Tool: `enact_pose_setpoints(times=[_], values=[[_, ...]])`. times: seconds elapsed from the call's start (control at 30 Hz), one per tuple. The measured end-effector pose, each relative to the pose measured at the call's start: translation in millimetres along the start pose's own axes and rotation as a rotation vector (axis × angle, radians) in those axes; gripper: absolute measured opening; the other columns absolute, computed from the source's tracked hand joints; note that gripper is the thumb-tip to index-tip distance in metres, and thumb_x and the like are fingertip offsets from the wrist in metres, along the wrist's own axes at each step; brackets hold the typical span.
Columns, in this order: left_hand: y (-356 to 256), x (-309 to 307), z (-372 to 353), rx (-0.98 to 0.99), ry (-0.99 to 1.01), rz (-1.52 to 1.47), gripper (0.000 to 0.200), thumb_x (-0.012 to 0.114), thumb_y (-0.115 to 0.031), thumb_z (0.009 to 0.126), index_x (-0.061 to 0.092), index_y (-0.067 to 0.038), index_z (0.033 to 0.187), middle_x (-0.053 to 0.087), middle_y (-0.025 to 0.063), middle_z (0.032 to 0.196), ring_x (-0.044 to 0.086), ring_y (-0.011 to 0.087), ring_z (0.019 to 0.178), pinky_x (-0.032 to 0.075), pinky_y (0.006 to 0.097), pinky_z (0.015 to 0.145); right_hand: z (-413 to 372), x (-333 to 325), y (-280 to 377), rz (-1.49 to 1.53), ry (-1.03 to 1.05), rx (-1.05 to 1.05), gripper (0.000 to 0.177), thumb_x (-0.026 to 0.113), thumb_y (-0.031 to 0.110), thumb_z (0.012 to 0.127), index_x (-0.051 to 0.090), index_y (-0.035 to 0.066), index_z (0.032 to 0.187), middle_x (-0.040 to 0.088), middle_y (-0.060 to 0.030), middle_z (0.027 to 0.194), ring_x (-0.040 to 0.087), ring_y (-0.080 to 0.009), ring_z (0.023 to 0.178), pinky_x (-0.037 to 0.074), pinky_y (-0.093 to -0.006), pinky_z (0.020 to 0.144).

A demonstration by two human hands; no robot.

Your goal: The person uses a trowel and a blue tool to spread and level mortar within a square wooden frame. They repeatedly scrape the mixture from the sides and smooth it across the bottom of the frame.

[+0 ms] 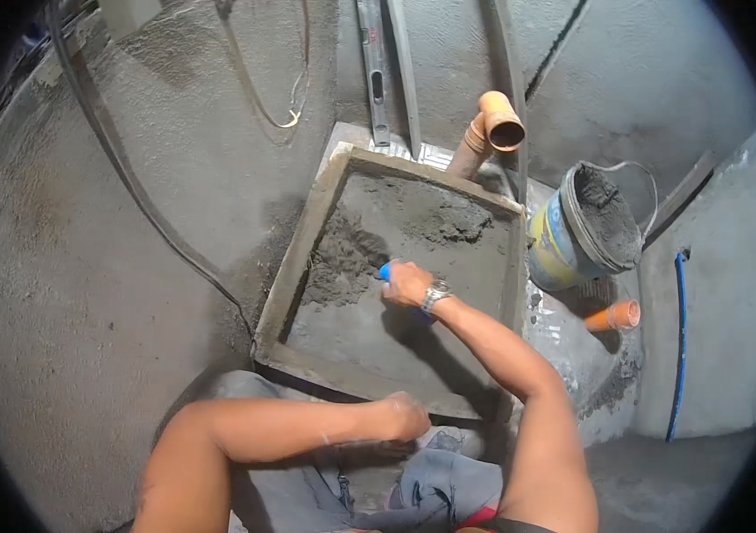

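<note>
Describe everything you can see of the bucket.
The bucket is round, apparently plastic, pale with blue and yellow markings and grey smears. Its rim is caked grey, and its thin bail handle hangs out to the right. Inside is a rough, wet-looking grey mix. It stands right of the low-walled square basin, behind a short orange pipe. It looks tilted, though the wide lens may cause that. Neither hand touches it; contact with the basin wall is unclear.

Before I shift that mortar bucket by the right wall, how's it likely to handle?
The bucket is probably heavy for its size: gray mortar shows well up inside. It may swing if lifted by its thin handle. The rim could feel gritty, since it looks smeared with gray.
</note>
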State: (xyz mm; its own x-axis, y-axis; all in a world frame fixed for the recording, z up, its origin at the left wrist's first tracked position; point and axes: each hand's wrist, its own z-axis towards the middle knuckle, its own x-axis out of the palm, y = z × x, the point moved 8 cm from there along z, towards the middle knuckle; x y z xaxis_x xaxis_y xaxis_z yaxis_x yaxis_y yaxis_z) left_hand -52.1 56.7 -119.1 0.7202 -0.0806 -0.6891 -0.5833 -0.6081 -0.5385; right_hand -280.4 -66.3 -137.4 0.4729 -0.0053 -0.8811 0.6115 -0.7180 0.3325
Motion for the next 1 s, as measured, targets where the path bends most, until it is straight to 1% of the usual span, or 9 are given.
enact_pose_setpoints(times=[0.2, 0.37, 0.4, 0.53, 0.63, 0.73, 0.9, 0.93, 1.0], values=[[1, -15, -3, -0.043, -0.027, 0.019, 0.018, 0.065, -0.013, 0.072, 0.072, -0.006, 0.087, 0.07, 0.0131, 0.092, 0.067, 0.0285, 0.087, 0.054, 0.0396, 0.07, 73, -35, -58, 0.002, -0.222, 0.191, 0.036, 0.052, 0.023, 0.078, 0.055, -0.004, 0.102, 0.063, -0.0286, 0.096, 0.061, -0.0449, 0.093, 0.049, -0.0503, 0.082], [16, -11, 3, -0.071, -0.099, -0.018, 0.017, 0.066, -0.014, 0.073, 0.073, -0.008, 0.087, 0.07, 0.0122, 0.09, 0.068, 0.0287, 0.086, 0.054, 0.0403, 0.068, 144, 11, -72, -0.037, -0.272, 0.087, 0.03, 0.052, 0.021, 0.08, 0.054, -0.004, 0.097, 0.063, -0.0285, 0.09, 0.063, -0.0435, 0.087, 0.051, -0.05, 0.076], [17, -13, 4, -0.075, -0.107, -0.012, 0.017, 0.066, -0.014, 0.073, 0.073, -0.008, 0.087, 0.07, 0.0123, 0.091, 0.068, 0.0286, 0.086, 0.054, 0.0401, 0.068, 153, 30, -61, -0.053, -0.313, -0.033, 0.025, 0.049, 0.017, 0.082, 0.054, -0.004, 0.094, 0.064, -0.0281, 0.086, 0.063, -0.0441, 0.081, 0.052, -0.0495, 0.07], [17, -19, -1, -0.077, -0.147, 0.033, 0.019, 0.066, -0.014, 0.073, 0.072, -0.006, 0.089, 0.07, 0.0126, 0.093, 0.068, 0.0281, 0.089, 0.054, 0.0395, 0.069, 65, 47, -8, -0.065, -0.273, -0.123, 0.017, 0.044, 0.009, 0.084, 0.053, -0.002, 0.094, 0.064, -0.0259, 0.084, 0.064, -0.0422, 0.082, 0.051, -0.0507, 0.073], [11, -29, -13, -0.081, -0.008, -0.029, 0.02, 0.066, -0.013, 0.073, 0.07, -0.003, 0.09, 0.068, 0.0145, 0.095, 0.067, 0.0295, 0.089, 0.054, 0.0403, 0.071, 6, 53, -7, -0.069, -0.091, -0.062, 0.024, 0.049, 0.019, 0.082, 0.051, -0.001, 0.096, 0.064, -0.0252, 0.08, 0.062, -0.0439, 0.075, 0.049, -0.0542, 0.07], [9, -23, -11, -0.05, -0.036, -0.033, 0.022, 0.067, -0.015, 0.073, 0.07, -0.003, 0.091, 0.068, 0.0151, 0.098, 0.067, 0.0301, 0.09, 0.054, 0.0402, 0.071, -36, 30, -40, -0.017, -0.104, 0.05, 0.031, 0.053, 0.026, 0.079, 0.051, -0.001, 0.094, 0.063, -0.0261, 0.078, 0.061, -0.0448, 0.073, 0.048, -0.0543, 0.068], [5, -22, -9, -0.062, -0.002, -0.035, 0.019, 0.065, -0.015, 0.077, 0.071, -0.003, 0.091, 0.068, 0.0133, 0.099, 0.066, 0.0291, 0.091, 0.054, 0.0388, 0.071, -96, 5, -163, 0.212, -0.318, 0.28, 0.039, 0.056, 0.034, 0.078, 0.057, -0.005, 0.082, 0.06, -0.0302, 0.077, 0.057, -0.0491, 0.079, 0.047, -0.0502, 0.072], [6, -20, -6, -0.065, 0.008, -0.033, 0.019, 0.064, -0.015, 0.077, 0.071, -0.004, 0.091, 0.068, 0.0127, 0.099, 0.066, 0.0287, 0.091, 0.054, 0.0387, 0.07, -104, 14, -191, 0.186, -0.313, 0.315, 0.036, 0.055, 0.032, 0.079, 0.057, -0.005, 0.077, 0.061, -0.027, 0.071, 0.062, -0.0432, 0.068, 0.05, -0.0474, 0.063], [2, -10, 4, -0.067, -0.043, -0.018, 0.018, 0.063, -0.014, 0.078, 0.071, -0.006, 0.091, 0.069, 0.0112, 0.099, 0.067, 0.027, 0.091, 0.053, 0.0395, 0.068, -119, 39, -204, 0.448, -0.084, 0.58, 0.032, 0.054, 0.027, 0.08, 0.056, -0.003, 0.072, 0.06, -0.0196, 0.064, 0.063, -0.0318, 0.052, 0.05, -0.0413, 0.049]])
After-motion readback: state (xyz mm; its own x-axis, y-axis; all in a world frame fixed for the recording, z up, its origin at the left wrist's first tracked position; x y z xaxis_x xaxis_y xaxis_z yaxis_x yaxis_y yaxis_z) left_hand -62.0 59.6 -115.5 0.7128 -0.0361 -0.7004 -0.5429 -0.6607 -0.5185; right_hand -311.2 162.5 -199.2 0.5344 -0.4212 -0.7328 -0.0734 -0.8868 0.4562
